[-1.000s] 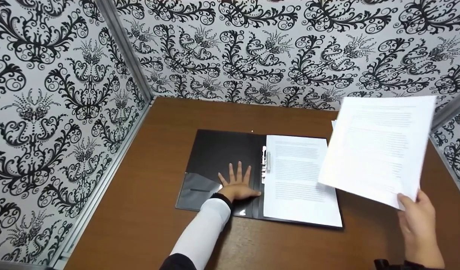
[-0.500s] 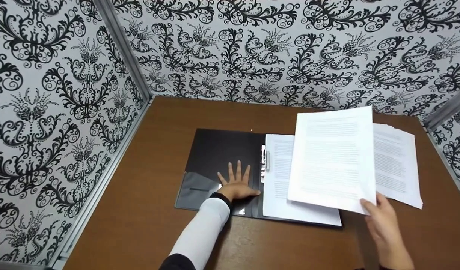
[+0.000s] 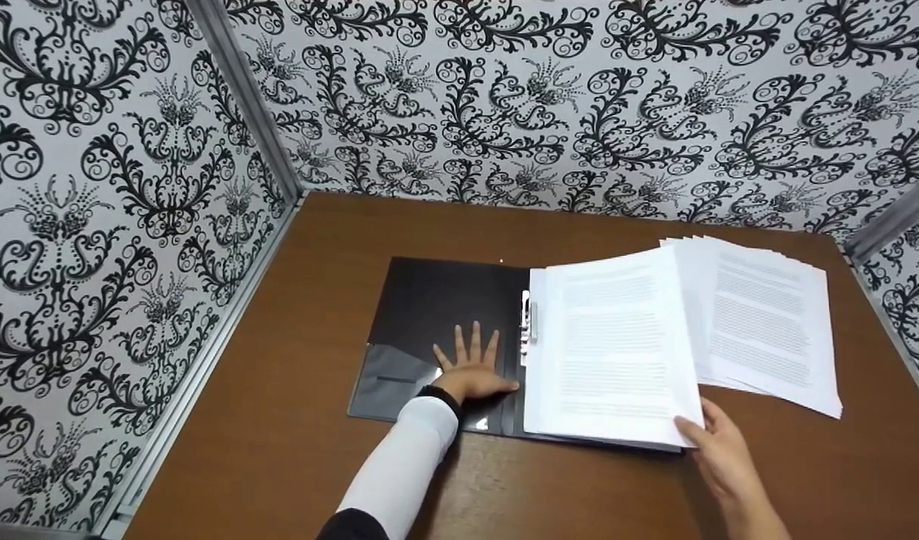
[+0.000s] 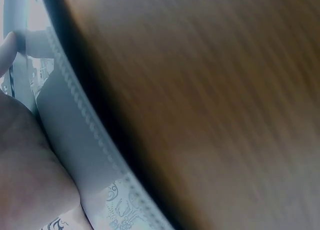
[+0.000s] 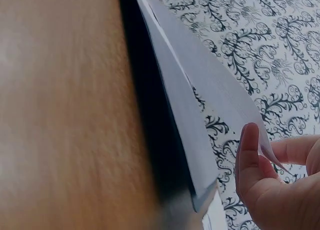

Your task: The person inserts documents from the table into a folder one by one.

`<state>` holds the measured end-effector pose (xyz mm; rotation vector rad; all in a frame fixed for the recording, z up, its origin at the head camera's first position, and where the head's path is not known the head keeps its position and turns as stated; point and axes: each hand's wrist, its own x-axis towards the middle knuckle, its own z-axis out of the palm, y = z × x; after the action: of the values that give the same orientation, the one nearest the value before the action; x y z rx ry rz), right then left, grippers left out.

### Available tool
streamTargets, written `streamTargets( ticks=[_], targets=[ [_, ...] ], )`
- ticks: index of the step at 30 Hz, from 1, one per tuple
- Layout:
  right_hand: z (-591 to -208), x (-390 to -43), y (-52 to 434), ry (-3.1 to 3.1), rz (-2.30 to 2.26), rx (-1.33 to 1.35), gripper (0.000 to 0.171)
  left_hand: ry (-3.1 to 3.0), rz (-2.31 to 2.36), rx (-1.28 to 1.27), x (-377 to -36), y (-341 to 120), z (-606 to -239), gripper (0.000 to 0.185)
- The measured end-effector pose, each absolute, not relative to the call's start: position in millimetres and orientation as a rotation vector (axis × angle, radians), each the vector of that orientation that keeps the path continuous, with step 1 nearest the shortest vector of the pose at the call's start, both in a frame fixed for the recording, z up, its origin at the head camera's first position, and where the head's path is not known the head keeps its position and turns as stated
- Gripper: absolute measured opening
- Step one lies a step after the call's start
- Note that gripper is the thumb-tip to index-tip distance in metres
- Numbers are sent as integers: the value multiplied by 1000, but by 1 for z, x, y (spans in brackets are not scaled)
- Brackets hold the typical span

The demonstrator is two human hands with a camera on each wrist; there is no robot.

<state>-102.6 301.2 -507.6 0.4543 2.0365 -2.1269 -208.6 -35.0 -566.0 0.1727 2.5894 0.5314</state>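
Observation:
A black folder [image 3: 436, 307] lies spread wide on the brown table [image 3: 339, 225]. My left hand [image 3: 470, 367] presses flat on its left cover, fingers straight. On the right half, beside the metal clip [image 3: 529, 322], lie printed sheets [image 3: 572, 420]. My right hand [image 3: 710, 439] pinches the near right corner of a printed sheet [image 3: 617, 345] that lies slightly lifted over those pages. In the right wrist view the thumb [image 5: 248, 155] and fingers hold the sheet's corner [image 5: 267, 152] above the folder's dark edge [image 5: 150, 115]. The left wrist view shows only blurred table [image 4: 210, 99] and the folder's edge [image 4: 75, 140].
A fanned stack of printed pages [image 3: 767, 322] lies on the table to the right of the folder. Patterned black-and-white walls [image 3: 504, 97] close in the table on the left, back and right. Bare table lies in front of the folder.
My right hand has brought the sheet from up at the right down and leftward onto the folder's right half. The stack behind it has come into view. The left hand has stayed put.

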Motion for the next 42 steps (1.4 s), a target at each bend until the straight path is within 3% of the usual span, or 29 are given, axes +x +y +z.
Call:
streamTargets(
  ticks=[24, 42],
  targets=[
    [-519, -106, 281, 2168, -1985, 447, 60, 2584, 554, 159, -206, -35, -561, 106],
    [-517, -109, 282, 2421, -1638, 407, 65, 2570, 517, 148, -208, -34, -561, 105]
  ],
)
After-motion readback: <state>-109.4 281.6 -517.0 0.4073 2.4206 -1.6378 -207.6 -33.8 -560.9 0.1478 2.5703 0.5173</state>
